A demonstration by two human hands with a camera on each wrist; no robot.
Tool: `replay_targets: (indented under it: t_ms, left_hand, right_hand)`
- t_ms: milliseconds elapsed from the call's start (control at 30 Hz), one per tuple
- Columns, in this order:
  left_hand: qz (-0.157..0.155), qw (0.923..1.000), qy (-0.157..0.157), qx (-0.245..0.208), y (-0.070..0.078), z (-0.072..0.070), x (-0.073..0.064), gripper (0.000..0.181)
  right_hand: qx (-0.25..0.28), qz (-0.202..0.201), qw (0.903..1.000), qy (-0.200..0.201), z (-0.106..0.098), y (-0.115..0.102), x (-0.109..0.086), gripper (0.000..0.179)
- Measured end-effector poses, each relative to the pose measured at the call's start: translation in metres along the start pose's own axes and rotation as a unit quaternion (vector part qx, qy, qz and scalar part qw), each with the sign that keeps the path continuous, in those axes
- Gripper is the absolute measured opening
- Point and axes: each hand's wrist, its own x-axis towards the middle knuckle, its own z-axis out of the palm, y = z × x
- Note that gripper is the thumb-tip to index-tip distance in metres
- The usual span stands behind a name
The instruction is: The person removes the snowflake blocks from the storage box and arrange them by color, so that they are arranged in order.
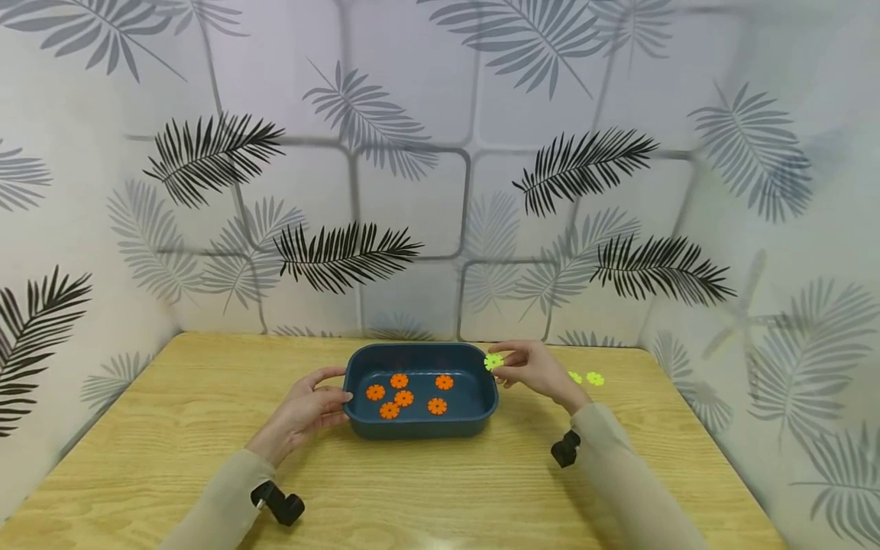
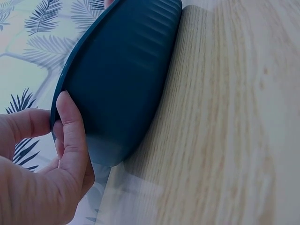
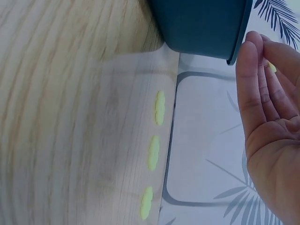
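A dark blue rectangular tub (image 1: 419, 430) stands mid-table with several orange flower-shaped discs (image 1: 437, 406) on its floor. At its left end my left hand (image 1: 302, 416) grips the rim, thumb on one side and fingers against the outer wall (image 2: 112, 70). A yellow-green flower-shaped disc (image 1: 493, 361) is pinched in my right hand (image 1: 539, 374) beside the tub's right rim. The right wrist view shows only a sliver of that disc (image 3: 272, 67) behind the fingers.
Three more yellow-green discs (image 3: 153, 153) lie in a row near the table's back edge; the head view shows two, right of my right hand. Patterned walls (image 1: 412, 191) with leaf prints rise behind and beside the wooden table (image 1: 426, 496).
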Motion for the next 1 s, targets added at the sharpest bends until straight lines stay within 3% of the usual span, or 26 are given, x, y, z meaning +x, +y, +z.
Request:
replay_targets:
  t_ms: [1000]
  left_hand:
    - [0.001, 1.0, -0.002, 0.002, 0.002, 0.0, 0.0, 0.064]
  right_hand:
    - [-0.061, 0.007, 0.9974, 0.038, -0.045, 0.04, -0.02, 0.044]
